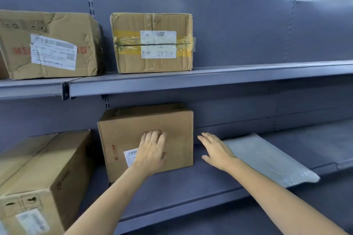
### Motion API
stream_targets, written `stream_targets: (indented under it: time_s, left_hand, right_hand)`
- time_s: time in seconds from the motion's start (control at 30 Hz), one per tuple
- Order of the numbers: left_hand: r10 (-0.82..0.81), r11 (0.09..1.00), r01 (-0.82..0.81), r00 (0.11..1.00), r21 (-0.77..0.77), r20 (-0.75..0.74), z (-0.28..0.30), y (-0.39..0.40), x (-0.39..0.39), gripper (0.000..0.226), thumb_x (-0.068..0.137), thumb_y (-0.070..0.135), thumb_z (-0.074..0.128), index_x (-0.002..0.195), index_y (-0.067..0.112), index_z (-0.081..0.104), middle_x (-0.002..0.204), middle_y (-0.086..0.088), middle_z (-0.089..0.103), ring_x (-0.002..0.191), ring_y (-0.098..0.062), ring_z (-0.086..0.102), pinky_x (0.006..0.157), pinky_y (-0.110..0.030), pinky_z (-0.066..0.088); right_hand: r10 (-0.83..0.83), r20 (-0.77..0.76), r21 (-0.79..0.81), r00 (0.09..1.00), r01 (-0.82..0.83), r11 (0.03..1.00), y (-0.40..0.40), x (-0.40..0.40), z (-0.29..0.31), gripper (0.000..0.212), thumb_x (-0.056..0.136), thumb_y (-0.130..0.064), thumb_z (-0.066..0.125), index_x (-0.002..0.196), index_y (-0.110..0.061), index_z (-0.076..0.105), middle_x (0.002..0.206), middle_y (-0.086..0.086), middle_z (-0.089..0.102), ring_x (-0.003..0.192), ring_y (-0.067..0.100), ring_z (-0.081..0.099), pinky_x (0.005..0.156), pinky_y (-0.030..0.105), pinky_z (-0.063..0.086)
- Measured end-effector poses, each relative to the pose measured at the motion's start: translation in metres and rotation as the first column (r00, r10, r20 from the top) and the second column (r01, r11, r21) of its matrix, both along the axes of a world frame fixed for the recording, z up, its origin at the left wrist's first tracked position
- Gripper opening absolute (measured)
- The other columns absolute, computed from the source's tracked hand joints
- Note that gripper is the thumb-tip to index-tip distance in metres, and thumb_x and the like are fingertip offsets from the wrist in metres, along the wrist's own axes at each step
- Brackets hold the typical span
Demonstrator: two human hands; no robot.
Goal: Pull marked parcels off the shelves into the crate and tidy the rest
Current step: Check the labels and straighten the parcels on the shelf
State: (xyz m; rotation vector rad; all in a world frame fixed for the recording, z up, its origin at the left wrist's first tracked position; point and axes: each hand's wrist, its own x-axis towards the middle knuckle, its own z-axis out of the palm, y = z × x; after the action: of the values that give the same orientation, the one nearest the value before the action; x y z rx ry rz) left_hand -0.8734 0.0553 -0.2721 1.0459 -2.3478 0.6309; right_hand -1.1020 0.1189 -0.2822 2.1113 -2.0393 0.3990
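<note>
A plain brown cardboard box [172,129] stands on the lower shelf [181,187], with a white label partly hidden under my left hand. My left hand [152,150] lies flat against the box's front face, fingers spread. My right hand [215,149] hovers open just right of the box, over the shelf and the near end of a flat grey plastic mailer [271,158]. Whether the right hand touches the box I cannot tell. No crate is in view.
On the upper shelf [229,76] stand a yellow-taped box [152,42] and a dented box with a large label [51,44]. A big carton [38,177] sits at the lower left. Grey back panels close the shelving behind.
</note>
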Motion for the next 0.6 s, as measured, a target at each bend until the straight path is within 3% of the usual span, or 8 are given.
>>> stream_targets:
  time_s: [0.1, 0.23, 0.33, 0.43, 0.53, 0.6]
  left_hand:
    - [-0.09, 0.993, 0.089, 0.996, 0.082, 0.005, -0.036, 0.02, -0.018, 0.051, 0.058, 0.029, 0.057, 0.105, 0.011, 0.053, 0.097, -0.011, 0.06, 0.083, -0.031, 0.061, 0.073, -0.042, 0.055]
    - [-0.156, 0.97, 0.147, 0.987, 0.196, 0.029, -0.069, 0.046, -0.031, 0.066, 0.045, 0.029, 0.077, 0.105, 0.017, 0.052, 0.1, -0.006, 0.061, 0.08, -0.024, 0.063, 0.064, -0.032, 0.055]
    - [-0.114, 0.964, 0.095, 0.991, 0.248, 0.065, -0.084, 0.059, -0.033, 0.069, 0.04, 0.034, 0.076, 0.103, 0.02, 0.051, 0.095, -0.003, 0.063, 0.071, -0.019, 0.062, 0.055, -0.025, 0.052]
    - [-0.079, 0.953, 0.05, 0.993, 0.299, 0.086, -0.093, 0.067, -0.033, 0.07, 0.04, 0.032, 0.08, 0.103, 0.019, 0.051, 0.099, -0.007, 0.064, 0.074, -0.022, 0.064, 0.054, -0.026, 0.053]
    - [-0.041, 0.941, 0.007, 0.995, 0.337, 0.092, -0.099, 0.073, -0.032, 0.063, 0.047, 0.031, 0.079, 0.104, 0.017, 0.056, 0.106, -0.01, 0.063, 0.086, -0.027, 0.066, 0.059, -0.03, 0.055]
    - [-0.042, 0.916, 0.013, 0.997, 0.4, 0.064, -0.1, 0.077, -0.033, 0.054, 0.068, 0.026, 0.069, 0.117, 0.011, 0.053, 0.125, -0.015, 0.052, 0.108, -0.036, 0.056, 0.078, -0.04, 0.053]
  right_hand:
    - [-0.122, -0.003, 0.126, 0.993, 0.122, 0.985, 0.029, -0.035, -0.018, 0.075, 0.09, -0.033, 0.055, 0.148, -0.016, 0.012, 0.157, 0.007, 0.01, 0.144, 0.021, 0.005, 0.115, 0.03, 0.006]
    - [-0.321, 0.007, 0.286, 0.947, 0.306, 0.908, 0.063, -0.09, -0.044, 0.095, 0.078, -0.049, 0.063, 0.148, -0.016, 0.007, 0.157, 0.01, 0.004, 0.145, 0.025, -0.001, 0.118, 0.038, 0.005]
    - [-0.431, -0.01, 0.382, 0.902, 0.402, 0.832, 0.081, -0.122, -0.062, 0.109, 0.072, -0.055, 0.065, 0.149, -0.014, -0.001, 0.157, 0.012, -0.003, 0.145, 0.026, -0.004, 0.117, 0.042, 0.004]
    - [-0.471, -0.028, 0.441, 0.882, 0.434, 0.786, 0.09, -0.139, -0.082, 0.115, 0.071, -0.052, 0.068, 0.147, -0.014, -0.01, 0.156, 0.011, -0.01, 0.144, 0.026, -0.008, 0.117, 0.044, 0.004]
    - [-0.49, -0.048, 0.433, 0.87, 0.461, 0.775, 0.089, -0.141, -0.102, 0.112, 0.075, -0.044, 0.068, 0.146, -0.012, -0.013, 0.156, 0.011, -0.012, 0.144, 0.026, -0.009, 0.116, 0.045, 0.004]
    - [-0.506, -0.093, 0.39, 0.857, 0.499, 0.774, 0.083, -0.139, -0.11, 0.106, 0.079, -0.039, 0.066, 0.146, -0.011, -0.011, 0.156, 0.011, -0.011, 0.144, 0.027, -0.009, 0.116, 0.045, 0.003]
